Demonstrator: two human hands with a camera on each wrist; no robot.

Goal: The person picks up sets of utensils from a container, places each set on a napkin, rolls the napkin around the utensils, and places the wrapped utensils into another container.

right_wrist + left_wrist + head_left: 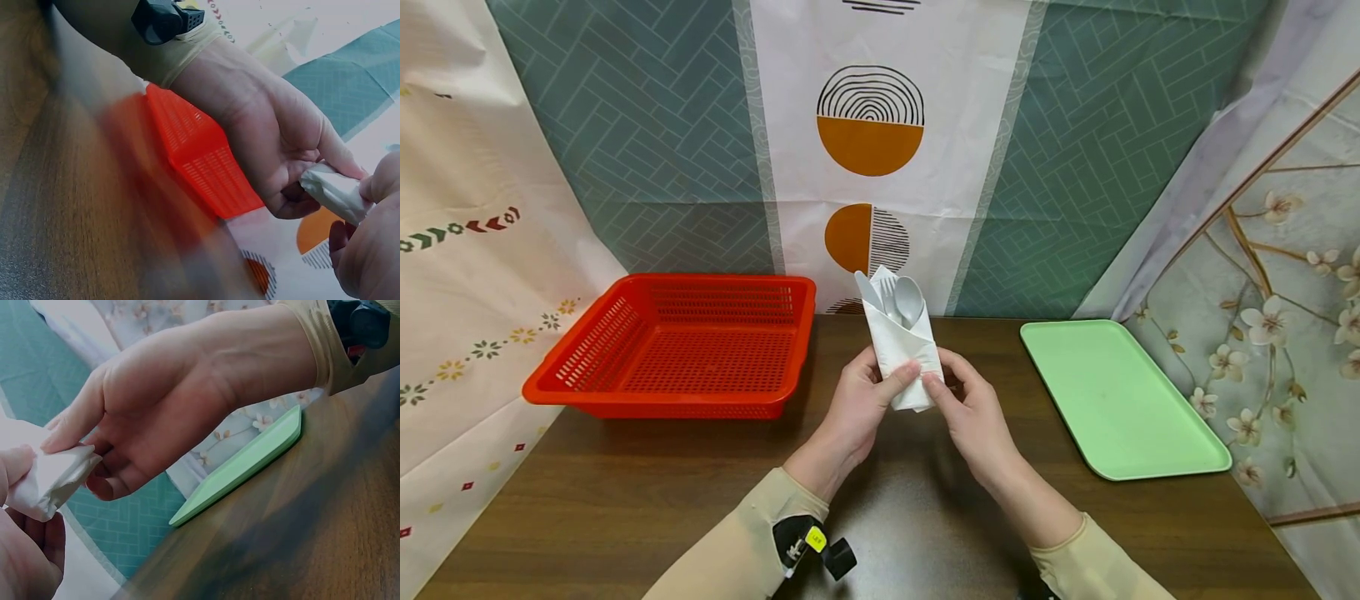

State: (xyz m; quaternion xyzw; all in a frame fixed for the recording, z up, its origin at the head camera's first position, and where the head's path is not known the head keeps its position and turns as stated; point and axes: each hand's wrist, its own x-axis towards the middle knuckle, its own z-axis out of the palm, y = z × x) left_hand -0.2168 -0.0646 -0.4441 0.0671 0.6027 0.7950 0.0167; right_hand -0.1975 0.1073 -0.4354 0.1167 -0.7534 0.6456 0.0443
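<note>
Both hands hold up a folded white napkin (904,354) above the table, in the middle of the head view. Out of its top stick a knife (868,291), a fork (889,297) and a spoon (909,301), pale and side by side; their handles are hidden in the folds. My left hand (857,408) grips the lower left side, thumb across the front. On the lower right, my right hand (977,412) pinches the napkin with its thumb in front. The wrist views show the folded bottom end of the napkin (53,478) between both hands.
A red plastic basket (700,398) stands at the left on the brown wooden table (625,492). At the right lies a green tray (1120,396). Patterned cloths (662,142) hang behind and at both sides.
</note>
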